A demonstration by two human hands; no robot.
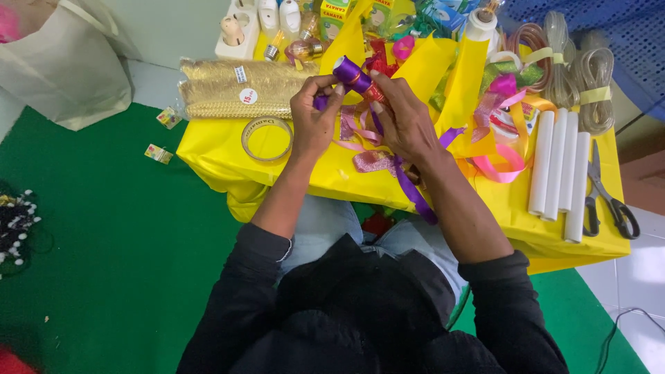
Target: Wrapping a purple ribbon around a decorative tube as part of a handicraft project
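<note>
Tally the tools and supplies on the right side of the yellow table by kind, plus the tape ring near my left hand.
White sticks: 4
Scissors: 1
Clear cord coils: 3
Tape ring: 1
Total: 9

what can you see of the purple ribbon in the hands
The purple ribbon is glossy, satin-looking, wound into a small roll that lies tilted above the yellow table. Both hands pinch it: the left hand from the left with fingertips on the roll, the right hand from the right. A loose tail runs down from under the right hand, crosses the table edge and hangs toward the lap. It passes over pink ribbon lying on the table.
</note>
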